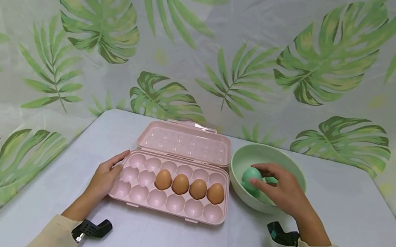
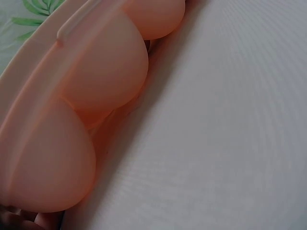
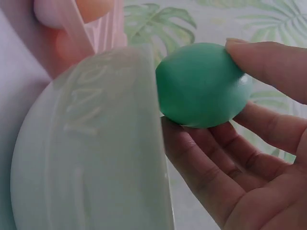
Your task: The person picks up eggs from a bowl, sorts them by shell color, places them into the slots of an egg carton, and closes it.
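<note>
Hand, the right, loosely curled; pinches green egg

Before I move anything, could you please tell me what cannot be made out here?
Full contents of the green bowl: head view, partly behind the right hand; right wrist view, behind its side.
Undersides of the brown eggs: head view, sunk in the pink egg carton.
Most of the left hand: left wrist view, cut off by the bottom edge.
Lettering on the bowl: right wrist view, too blurred to read.
</note>
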The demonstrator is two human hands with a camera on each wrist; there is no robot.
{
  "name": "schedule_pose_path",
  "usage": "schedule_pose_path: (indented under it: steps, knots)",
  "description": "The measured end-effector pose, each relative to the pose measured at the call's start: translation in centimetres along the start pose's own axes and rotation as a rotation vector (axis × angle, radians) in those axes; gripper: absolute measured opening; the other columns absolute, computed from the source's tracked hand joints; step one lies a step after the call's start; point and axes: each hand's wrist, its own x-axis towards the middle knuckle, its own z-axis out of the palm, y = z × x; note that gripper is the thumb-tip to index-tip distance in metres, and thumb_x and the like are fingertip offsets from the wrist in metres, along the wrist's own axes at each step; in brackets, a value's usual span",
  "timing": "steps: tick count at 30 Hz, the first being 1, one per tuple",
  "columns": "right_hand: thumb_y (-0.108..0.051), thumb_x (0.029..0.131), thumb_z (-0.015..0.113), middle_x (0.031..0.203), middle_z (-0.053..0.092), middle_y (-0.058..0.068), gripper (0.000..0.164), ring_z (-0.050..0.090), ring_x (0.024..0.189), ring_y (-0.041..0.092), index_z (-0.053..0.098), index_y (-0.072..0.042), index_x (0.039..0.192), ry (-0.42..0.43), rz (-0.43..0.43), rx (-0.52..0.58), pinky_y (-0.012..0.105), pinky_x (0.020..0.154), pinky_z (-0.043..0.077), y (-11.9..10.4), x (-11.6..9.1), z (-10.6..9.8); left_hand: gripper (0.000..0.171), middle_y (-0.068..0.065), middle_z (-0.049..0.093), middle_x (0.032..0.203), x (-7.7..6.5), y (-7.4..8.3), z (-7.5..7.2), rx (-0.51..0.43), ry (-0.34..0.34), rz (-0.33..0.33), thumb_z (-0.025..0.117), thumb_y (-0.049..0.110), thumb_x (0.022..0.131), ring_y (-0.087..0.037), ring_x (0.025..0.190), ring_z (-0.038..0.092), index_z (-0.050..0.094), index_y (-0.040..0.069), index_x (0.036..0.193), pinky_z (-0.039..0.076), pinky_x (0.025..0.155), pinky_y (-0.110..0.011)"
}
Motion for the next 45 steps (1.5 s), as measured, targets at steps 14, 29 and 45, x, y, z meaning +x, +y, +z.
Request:
schedule_pose_path:
  steps: [14,29,45]
  knots:
    - [-0.031,0.087,0.072,0.111,0.064,-0.001,0.033,0.059,0.101,0.017,0.065,-0.016,0.116,0.002,0.018,0.118,0.033,0.085,0.053,-1.1,0.0,0.5,0.046,-0.009,0.042,0.149,0.0,-0.1,-0.1,-0.013,0.006,-0.003,0.041,0.006,0.098,-0.023,0.142,0.028,0.046,0.006,0.143,0.021,0.116,-0.042]
    - [-0.014,0.085,0.074,0.104,0.063,0.003,0.028,0.060,0.096,0.022,0.062,-0.011,0.110,0.027,-0.053,0.282,0.029,0.080,0.055,-2.1,-0.2,2.3,0.044,-0.009,0.041,0.150,-0.1,-0.1,0.2,-0.039,0.001,-0.008,0.040,0.007,0.100,-0.022,0.142,0.028,0.045,0.004,0.144,0.020,0.117,-0.040]
    - [-0.010,0.085,0.073,0.110,0.062,0.007,0.031,0.059,0.103,0.017,0.061,-0.006,0.114,0.010,-0.090,0.413,0.024,0.087,0.052,-3.0,-1.5,4.1,0.045,-0.008,0.043,0.149,-0.2,0.2,0.2,-0.005,0.016,-0.003,0.041,0.007,0.099,-0.023,0.141,0.030,0.047,0.006,0.143,0.022,0.116,-0.042]
